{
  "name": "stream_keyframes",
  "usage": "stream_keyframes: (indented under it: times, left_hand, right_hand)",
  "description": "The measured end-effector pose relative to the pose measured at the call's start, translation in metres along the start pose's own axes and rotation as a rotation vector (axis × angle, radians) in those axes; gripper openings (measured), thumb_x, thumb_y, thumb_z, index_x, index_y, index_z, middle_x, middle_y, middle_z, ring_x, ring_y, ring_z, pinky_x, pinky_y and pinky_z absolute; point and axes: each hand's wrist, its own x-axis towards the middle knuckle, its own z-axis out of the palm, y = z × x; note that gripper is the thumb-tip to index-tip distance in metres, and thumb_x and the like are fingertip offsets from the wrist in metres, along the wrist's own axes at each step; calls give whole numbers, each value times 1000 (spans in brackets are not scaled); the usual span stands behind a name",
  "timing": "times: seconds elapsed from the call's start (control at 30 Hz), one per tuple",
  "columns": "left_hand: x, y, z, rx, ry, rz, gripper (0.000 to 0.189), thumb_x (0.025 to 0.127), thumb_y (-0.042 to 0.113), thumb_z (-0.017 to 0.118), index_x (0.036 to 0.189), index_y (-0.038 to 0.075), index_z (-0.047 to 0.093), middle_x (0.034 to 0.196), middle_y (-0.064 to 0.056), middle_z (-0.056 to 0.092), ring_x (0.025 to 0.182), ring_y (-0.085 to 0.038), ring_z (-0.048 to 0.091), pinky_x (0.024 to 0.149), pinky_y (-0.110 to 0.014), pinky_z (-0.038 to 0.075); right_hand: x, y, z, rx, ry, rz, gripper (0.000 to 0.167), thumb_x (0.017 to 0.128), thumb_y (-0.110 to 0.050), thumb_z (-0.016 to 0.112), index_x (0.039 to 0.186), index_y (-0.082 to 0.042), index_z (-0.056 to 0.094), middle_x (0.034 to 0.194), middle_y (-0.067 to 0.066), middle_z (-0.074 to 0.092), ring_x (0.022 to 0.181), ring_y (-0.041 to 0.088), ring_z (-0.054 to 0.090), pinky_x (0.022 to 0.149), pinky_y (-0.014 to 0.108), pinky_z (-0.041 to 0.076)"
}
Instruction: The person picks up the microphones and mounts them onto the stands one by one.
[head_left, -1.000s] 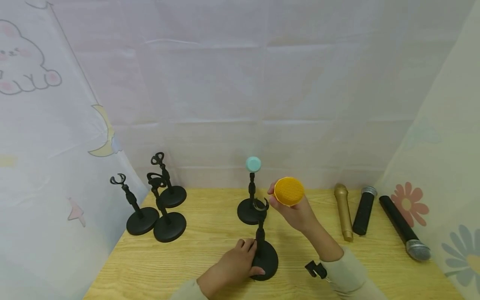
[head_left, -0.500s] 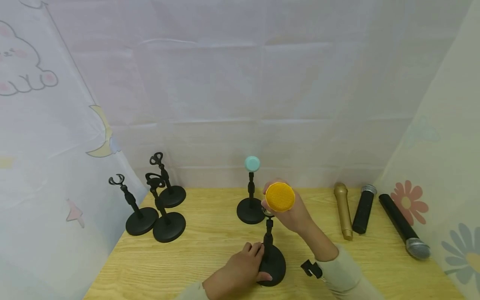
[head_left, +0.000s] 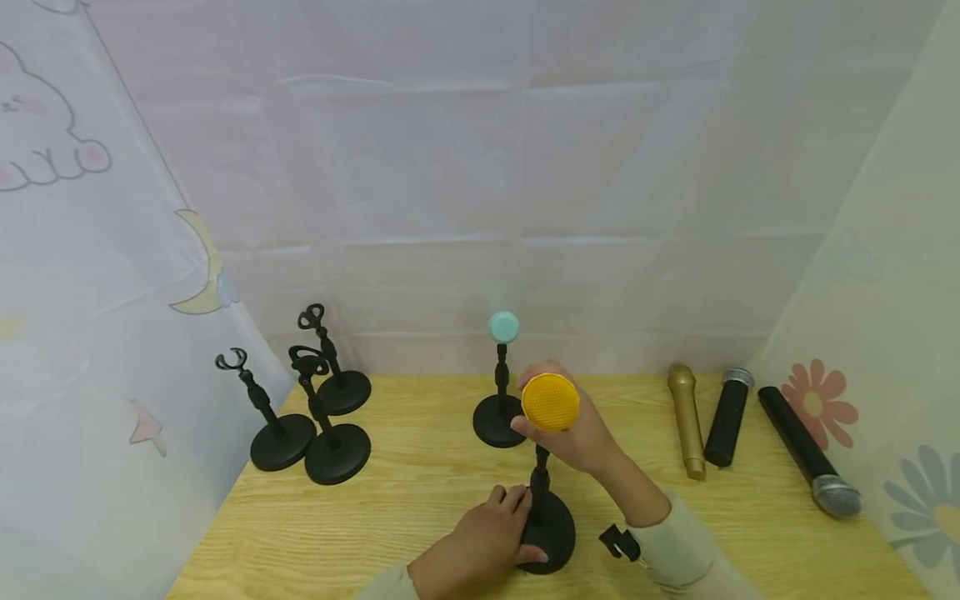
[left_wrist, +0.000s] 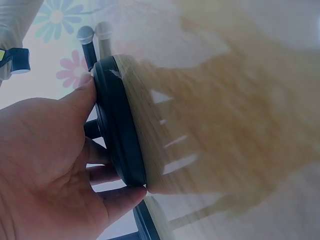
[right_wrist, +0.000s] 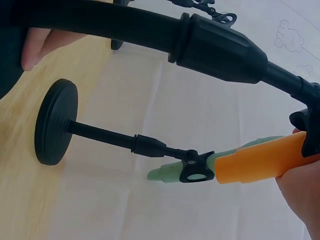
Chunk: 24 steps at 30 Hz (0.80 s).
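Observation:
My left hand (head_left: 487, 533) grips the round base of a black microphone stand (head_left: 557, 533), thumb and fingers at its edge. In the left wrist view, the hand (left_wrist: 55, 155) holds that base (left_wrist: 120, 125) by its rim. Above the stand, my right hand (head_left: 588, 433) holds a yellow-orange microphone (head_left: 551, 402), its mesh head facing the head camera. The right wrist view has the microphone's orange handle (right_wrist: 260, 157) at the stand's clip (right_wrist: 312, 122); how far it sits inside is partly hidden. Behind stands another stand (head_left: 501, 421) with a mint-green microphone (head_left: 504, 327) in its clip.
Several black stands (head_left: 337, 454) with bare clips stand at the table's left. To the right lie a gold microphone (head_left: 686, 421), a black one with a silver head (head_left: 727, 417), and another black one (head_left: 806, 450). A cloth backdrop (head_left: 412, 167) rises behind the wooden table (head_left: 420, 467).
My right hand has brought the yellow-orange microphone left and down over the stand's clip. My left hand has shifted the stand slightly right and toward me.

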Motion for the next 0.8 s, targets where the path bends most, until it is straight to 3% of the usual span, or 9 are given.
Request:
stream_keyframes:
  times: [0.27, 0.47, 0.63, 0.8]
  left_hand:
    - [3, -1, 3, -6, -29, -14, 87, 89, 76, 43, 155, 19, 44, 154, 5, 42, 128, -15, 46, 90, -21, 54]
    - [2, 0, 4, 23, -12, -13, 86, 90, 76, 43, 155, 19, 45, 153, 5, 43, 129, -15, 46, 88, -20, 54]
    - [1, 1, 2, 31, -2, -7, 85, 90, 75, 43, 154, 19, 46, 153, 5, 43, 130, -16, 47, 88, -20, 54]
    - [1, 1, 3, 31, 5, -5, 86, 90, 76, 43, 154, 18, 46, 153, 5, 43, 130, -16, 47, 87, -20, 54]
  right_hand:
    - [-4, 2, 4, -126, -14, -20, 65, 75, -3, 89, 126, -4, 49, 119, 3, 51, 110, 15, 53, 101, 20, 43]
    - [-6, 7, 10, -196, 46, -31, 60, 74, 7, 85, 122, -3, 50, 116, 7, 53, 105, 16, 55, 99, 19, 44]
    - [-8, 7, 12, -208, 93, 16, 57, 73, 7, 81, 119, -2, 49, 110, 4, 55, 96, 15, 55, 91, 26, 49]
    - [-6, 4, 12, -241, 89, 64, 57, 72, 4, 82, 118, -5, 48, 105, -1, 54, 89, 12, 54, 86, 31, 52]
